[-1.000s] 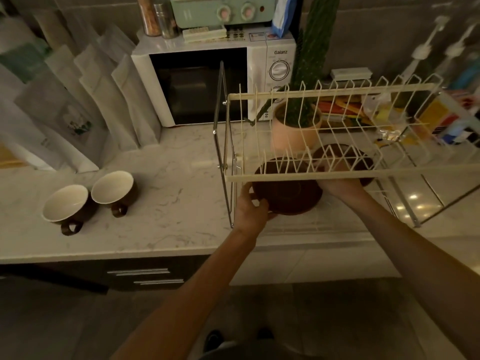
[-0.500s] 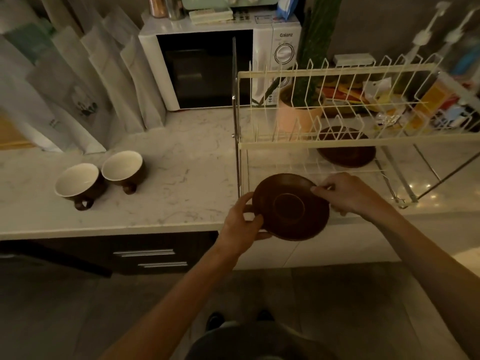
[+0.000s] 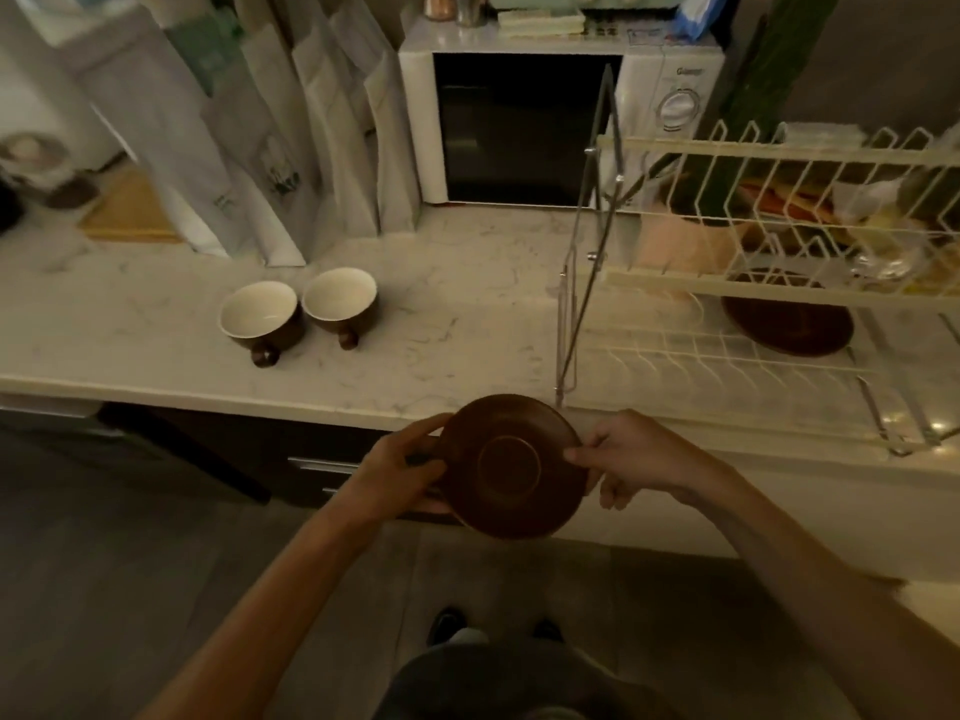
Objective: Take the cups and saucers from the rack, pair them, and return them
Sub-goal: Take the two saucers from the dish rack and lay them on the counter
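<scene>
A brown saucer [image 3: 511, 467] is held in front of the counter edge, over the floor. My left hand [image 3: 402, 472] grips its left rim and my right hand [image 3: 631, 457] pinches its right rim. Two brown cups with cream insides, the left cup [image 3: 260, 318] and the right cup [image 3: 340, 302], lie tilted side by side on the marble counter [image 3: 457, 324]. A second brown saucer [image 3: 787, 324] rests on the lower tier of the cream wire rack [image 3: 737, 285] at the right.
A white microwave [image 3: 535, 122] stands at the back of the counter. Several paper bags [image 3: 270, 163] lean against the wall on the left. A pink plant pot [image 3: 675, 244] sits behind the rack. Dark drawers [image 3: 306, 462] lie below the counter.
Both hands drew the saucer out of the rack's lower tier and toward me, past the counter edge. The view has shifted left; cups and second saucer stay put.
</scene>
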`<state>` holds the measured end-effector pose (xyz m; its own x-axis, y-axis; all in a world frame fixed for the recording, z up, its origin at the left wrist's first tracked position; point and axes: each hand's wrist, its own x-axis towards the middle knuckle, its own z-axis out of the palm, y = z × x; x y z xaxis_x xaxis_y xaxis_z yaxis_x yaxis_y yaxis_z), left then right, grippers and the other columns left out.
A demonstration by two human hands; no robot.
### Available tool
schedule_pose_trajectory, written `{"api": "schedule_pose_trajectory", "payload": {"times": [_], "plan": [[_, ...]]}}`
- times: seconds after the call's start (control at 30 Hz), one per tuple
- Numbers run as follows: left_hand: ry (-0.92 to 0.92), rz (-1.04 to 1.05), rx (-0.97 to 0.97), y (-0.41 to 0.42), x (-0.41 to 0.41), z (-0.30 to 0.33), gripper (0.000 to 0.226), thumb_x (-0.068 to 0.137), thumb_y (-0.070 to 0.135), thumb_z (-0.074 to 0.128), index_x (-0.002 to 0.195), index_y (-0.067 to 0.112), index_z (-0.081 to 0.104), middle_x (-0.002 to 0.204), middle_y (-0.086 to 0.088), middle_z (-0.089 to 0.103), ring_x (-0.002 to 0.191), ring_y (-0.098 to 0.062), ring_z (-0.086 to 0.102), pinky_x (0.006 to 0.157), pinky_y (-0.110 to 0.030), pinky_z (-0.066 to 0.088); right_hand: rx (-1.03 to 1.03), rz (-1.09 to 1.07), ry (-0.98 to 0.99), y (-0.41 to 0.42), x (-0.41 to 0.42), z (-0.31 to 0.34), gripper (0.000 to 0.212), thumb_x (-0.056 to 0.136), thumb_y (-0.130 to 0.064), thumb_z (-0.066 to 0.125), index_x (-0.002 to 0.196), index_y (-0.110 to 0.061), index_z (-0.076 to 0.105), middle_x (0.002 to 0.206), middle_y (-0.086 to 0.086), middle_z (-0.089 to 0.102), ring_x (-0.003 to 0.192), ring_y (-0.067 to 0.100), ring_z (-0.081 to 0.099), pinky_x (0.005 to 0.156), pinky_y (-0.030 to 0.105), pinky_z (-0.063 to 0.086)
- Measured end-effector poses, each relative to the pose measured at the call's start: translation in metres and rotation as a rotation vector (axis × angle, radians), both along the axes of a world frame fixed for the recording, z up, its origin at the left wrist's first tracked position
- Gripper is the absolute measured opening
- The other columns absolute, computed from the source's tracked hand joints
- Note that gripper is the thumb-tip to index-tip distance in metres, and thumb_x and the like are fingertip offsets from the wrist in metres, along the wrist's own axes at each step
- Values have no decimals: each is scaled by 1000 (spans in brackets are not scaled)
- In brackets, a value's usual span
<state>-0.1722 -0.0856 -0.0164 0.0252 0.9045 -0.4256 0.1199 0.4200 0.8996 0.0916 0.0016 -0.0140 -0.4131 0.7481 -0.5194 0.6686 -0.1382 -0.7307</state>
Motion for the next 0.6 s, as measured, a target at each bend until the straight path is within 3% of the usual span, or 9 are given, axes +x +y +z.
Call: {"api": "schedule_pose_trajectory", "payload": {"times": [0.13,0.27,0.37,0.5,0.53,0.6], "plan": [[34,85,-44,10,-37,4,49,91,2,52,129,34,50,110,0,65,86,-13,72,60,-20,57,-29,-87,97,2,-41,-9,16,91,-22,65,85,-9,70,72,8,76,58,18,73,49,24,55],[49,192,-84,31,-60,-1,41,93,2,49,129,22,52,116,-5,62,89,-17,68,55,-19,56,-48,-236,178,10,-77,-16,14,93,-20,62,92,-7,68,65,8,74,54,18,71,47,26,56],[12,289,-74,53,-71,-9,37,93,1,50,126,18,54,111,-6,64,88,-17,68,53,-19,56,-61,-390,184,23,-102,-22,19,96,-19,58,109,-5,61,78,12,73,55,17,71,47,28,56],[-78,349,-56,85,-77,-17,34,93,1,49,123,15,56,108,-7,66,88,-17,68,55,-24,57,94,-506,94,42,-126,-29,26,99,-25,49,123,-16,54,96,4,67,68,16,68,45,25,52],[-97,356,-54,94,-78,-19,33,92,0,49,122,14,57,110,-9,66,88,-18,68,56,-26,58,153,-513,57,47,-132,-31,29,100,-27,46,127,-17,51,104,3,65,73,16,66,48,28,53],[-127,374,-50,112,-78,-20,33,92,-1,49,121,13,57,111,-12,66,86,-19,68,54,-27,58,265,-519,-5,57,-143,-34,32,101,-26,41,132,-18,47,118,5,61,90,22,64,68,40,58]]}}
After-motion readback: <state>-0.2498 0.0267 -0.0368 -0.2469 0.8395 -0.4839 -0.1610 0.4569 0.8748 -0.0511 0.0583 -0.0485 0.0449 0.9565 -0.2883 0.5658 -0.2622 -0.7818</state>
